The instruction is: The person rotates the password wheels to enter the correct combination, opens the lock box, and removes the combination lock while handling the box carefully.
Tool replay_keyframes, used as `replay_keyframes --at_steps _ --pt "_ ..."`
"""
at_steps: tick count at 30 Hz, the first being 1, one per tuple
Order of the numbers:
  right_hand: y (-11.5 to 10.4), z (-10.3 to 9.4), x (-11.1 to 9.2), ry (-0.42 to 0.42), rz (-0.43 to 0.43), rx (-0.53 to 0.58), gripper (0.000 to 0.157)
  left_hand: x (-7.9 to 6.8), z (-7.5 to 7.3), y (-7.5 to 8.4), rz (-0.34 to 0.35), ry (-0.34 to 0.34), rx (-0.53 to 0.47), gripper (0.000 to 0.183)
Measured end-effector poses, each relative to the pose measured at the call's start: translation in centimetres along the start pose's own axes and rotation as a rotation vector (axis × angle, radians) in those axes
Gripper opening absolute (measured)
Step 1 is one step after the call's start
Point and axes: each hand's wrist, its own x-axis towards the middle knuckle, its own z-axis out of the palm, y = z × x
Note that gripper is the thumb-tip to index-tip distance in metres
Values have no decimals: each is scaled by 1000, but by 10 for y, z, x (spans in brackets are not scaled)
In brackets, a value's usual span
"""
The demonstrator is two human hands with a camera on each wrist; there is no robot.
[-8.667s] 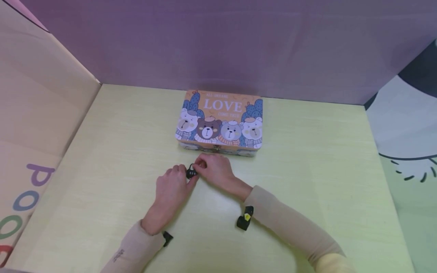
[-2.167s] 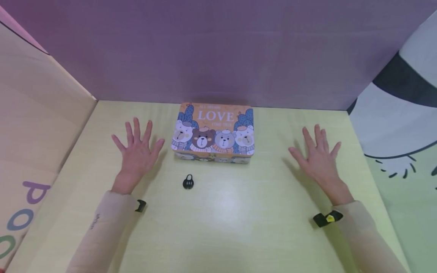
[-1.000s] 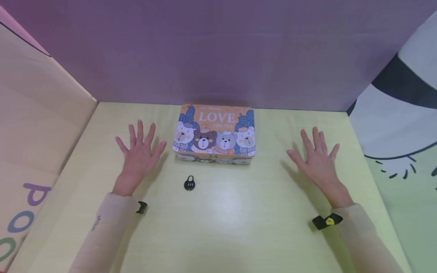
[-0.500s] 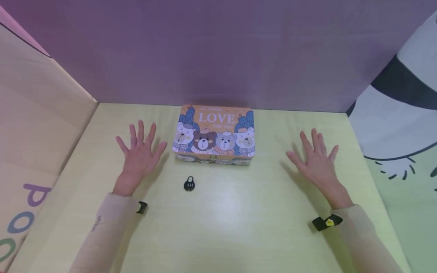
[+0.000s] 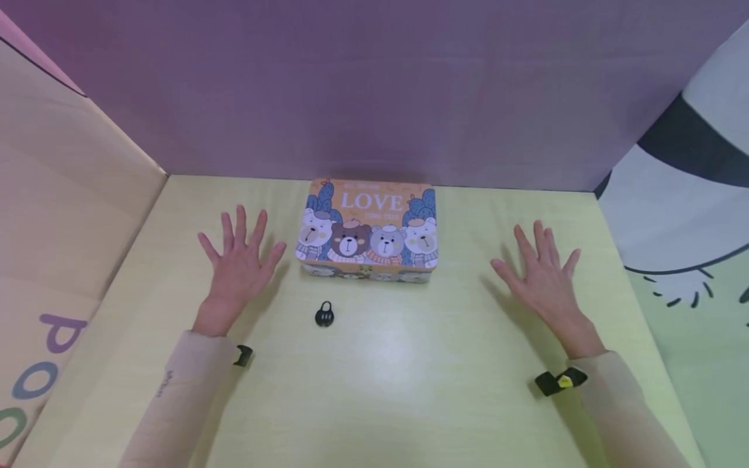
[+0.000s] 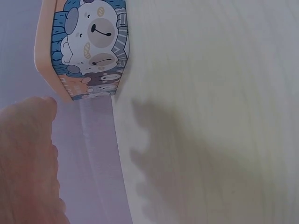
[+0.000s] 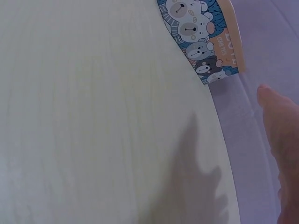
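A black combination padlock (image 5: pixel 324 316) with small number dials lies on the table, its shackle pointing toward the box. Behind it stands a closed rectangular tin box (image 5: pixel 367 227) printed with bears, cacti and the word LOVE. My left hand (image 5: pixel 236 276) hovers left of the box with its fingers spread, holding nothing. To the right of the box, my right hand (image 5: pixel 544 283) is spread in the same way, also holding nothing. Both hands cast shadows on the table. Each wrist view shows a thumb side and a corner of the tin box (image 6: pixel 88 46).
The pale wooden table (image 5: pixel 380 403) ends at a purple cloth wall (image 5: pixel 374 91) just behind the box. Printed panels stand on the left (image 5: pixel 64 227) and right (image 5: pixel 690 312). A dark strap device (image 5: pixel 560 381) sits on the right wrist.
Earlier, both hands held the padlock in front of the box. Since then it has been laid on the table and the hands have moved apart. Over the last second almost nothing moves.
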Motion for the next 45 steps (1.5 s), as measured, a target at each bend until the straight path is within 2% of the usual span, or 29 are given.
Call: replay_keyframes --at_steps 14,22,45 --pt "-2 -1 -2 -6 9 -7 83 -5 0 -1 1 11 -15 76" --pt "-5 -1 -5 -13 8 5 82 -7 0 -2 -3 -5 -9 75" --pt "-6 0 -6 -7 -4 3 82 -7 1 0 -3 0 -11 74"
